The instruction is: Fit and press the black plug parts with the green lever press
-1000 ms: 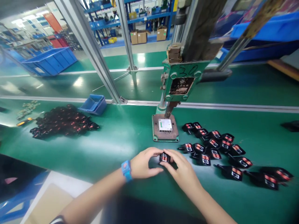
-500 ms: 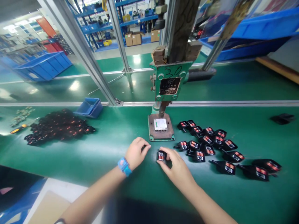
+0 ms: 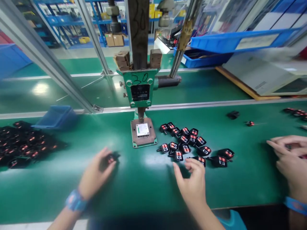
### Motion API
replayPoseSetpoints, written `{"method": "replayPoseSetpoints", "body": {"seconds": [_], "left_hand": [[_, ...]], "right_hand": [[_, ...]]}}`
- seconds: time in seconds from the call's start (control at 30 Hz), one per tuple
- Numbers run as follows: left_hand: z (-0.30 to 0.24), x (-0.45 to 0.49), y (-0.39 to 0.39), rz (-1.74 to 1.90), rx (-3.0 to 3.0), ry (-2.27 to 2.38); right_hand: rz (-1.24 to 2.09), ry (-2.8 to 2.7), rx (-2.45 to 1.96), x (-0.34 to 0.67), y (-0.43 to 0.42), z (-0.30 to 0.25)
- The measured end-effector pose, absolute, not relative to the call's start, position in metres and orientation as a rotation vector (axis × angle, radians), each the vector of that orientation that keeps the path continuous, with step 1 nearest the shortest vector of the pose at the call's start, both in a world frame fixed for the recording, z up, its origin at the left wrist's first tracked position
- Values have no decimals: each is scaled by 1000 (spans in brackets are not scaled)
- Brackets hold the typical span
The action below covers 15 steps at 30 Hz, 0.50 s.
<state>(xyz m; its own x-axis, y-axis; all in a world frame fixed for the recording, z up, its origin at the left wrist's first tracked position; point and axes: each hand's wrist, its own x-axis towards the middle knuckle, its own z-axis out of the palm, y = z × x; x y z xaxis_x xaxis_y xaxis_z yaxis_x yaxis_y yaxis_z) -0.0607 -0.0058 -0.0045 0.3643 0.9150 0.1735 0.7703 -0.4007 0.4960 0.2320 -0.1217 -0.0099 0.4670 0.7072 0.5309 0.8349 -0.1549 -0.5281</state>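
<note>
Left of the green hand press [image 3: 140, 91], the left hand [image 3: 96, 174] narrowly pinches a light, stiff-looking black plastic part [image 3: 112, 158] by its edges; the right hand [image 3: 192, 182] has its grip open.

The workbench mat [image 3: 48, 198] was glossy green, the press head [image 3: 138, 92] a duller green, the black parts [image 3: 182, 147] carried red-and-white labels, and the wristband [image 3: 75, 200] and bin [image 3: 208, 59] were bright blue
</note>
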Motion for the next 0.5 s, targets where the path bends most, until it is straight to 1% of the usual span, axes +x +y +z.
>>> {"method": "replayPoseSetpoints", "body": {"seconds": [0.1, 0.17, 0.23, 0.3, 0.33, 0.4, 0.43, 0.5], "left_hand": [[2, -91, 5, 945, 2389, 1836], [8, -88, 0, 1022, 2415, 1856], [11, -69, -10, 862, 2413, 1628], [12, -42, -19, 555, 2297, 1279], [11, -29, -21, 436, 2222, 1097], [8, -7, -20, 326, 2150, 830], [6, 0, -19, 314, 2144, 728], [2, 10, -15, 326, 2150, 599]], "right_hand": [[-109, -1355, -2098, 242, -118, -13], [60, -1414, -2123, 238, -119, -12], [350, -1543, -2038, 227, -121, -10], [637, -1703, -1887, 216, -121, -4], [730, -1789, -1800, 211, -119, 0], [768, -1978, -1629, 207, -110, 17], [709, -2057, -1547, 207, -103, 30], [477, -2122, -1434, 216, -86, 65]]}}
